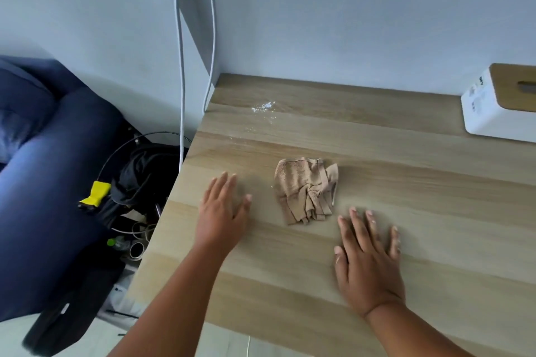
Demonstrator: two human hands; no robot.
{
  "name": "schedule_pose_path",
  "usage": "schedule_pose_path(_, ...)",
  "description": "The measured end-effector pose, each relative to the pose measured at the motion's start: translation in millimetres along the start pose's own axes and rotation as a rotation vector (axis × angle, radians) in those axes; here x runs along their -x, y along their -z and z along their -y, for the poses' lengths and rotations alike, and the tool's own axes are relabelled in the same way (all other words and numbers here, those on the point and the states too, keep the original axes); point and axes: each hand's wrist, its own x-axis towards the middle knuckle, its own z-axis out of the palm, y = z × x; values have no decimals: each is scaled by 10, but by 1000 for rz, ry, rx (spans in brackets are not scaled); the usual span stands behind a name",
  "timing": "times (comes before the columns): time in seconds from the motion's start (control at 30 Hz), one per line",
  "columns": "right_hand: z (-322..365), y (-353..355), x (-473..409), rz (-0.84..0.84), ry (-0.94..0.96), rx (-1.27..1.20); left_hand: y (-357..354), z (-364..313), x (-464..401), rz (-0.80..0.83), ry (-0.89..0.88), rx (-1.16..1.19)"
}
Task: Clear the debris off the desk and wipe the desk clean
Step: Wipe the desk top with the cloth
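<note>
A crumpled beige cloth (306, 190) lies on the light wooden desk (406, 211), between my two hands. My left hand (222, 213) rests flat on the desk to the left of the cloth, fingers straight, holding nothing. My right hand (368, 261) lies flat on the desk just below and right of the cloth, fingers spread, also holding nothing. Small white specks of debris (262, 109) are scattered near the desk's back left corner, trailing toward the cloth.
A white box with a wooden lid (499, 101) stands at the back right by the wall. White cables (181, 66) hang down past the desk's left edge. Left of the desk are a dark blue sofa (49, 182) and floor clutter with a yellow item (95, 194).
</note>
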Motion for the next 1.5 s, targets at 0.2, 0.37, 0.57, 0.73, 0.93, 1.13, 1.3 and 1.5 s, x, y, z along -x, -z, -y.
schedule_pose_path(0.2,-9,-25,8,-4,3,1,28,388,168,-10,100,-186)
schedule_pose_path(0.37,2,-20,2,-5,9,13,-79,401,167,-73,86,-270)
schedule_pose_path(0.57,23,34,6,35,-7,17,-112,430,158,-96,80,-286)
schedule_pose_path(0.73,27,47,4,41,-9,9,-132,451,148,-117,86,-292)
schedule_pose_path(0.93,15,38,12,42,-5,-12,-128,458,148,-121,84,-289)
schedule_pose_path(1.13,23,106,14,53,-16,-51,-134,482,140,-127,74,-289)
schedule_pose_path(1.3,288,201,-307,-129,-70,-282,-123,471,138,-115,79,-300)
schedule_pose_path(1.5,923,81,-1006,-90,43,-212,-102,463,135,-97,85,-297)
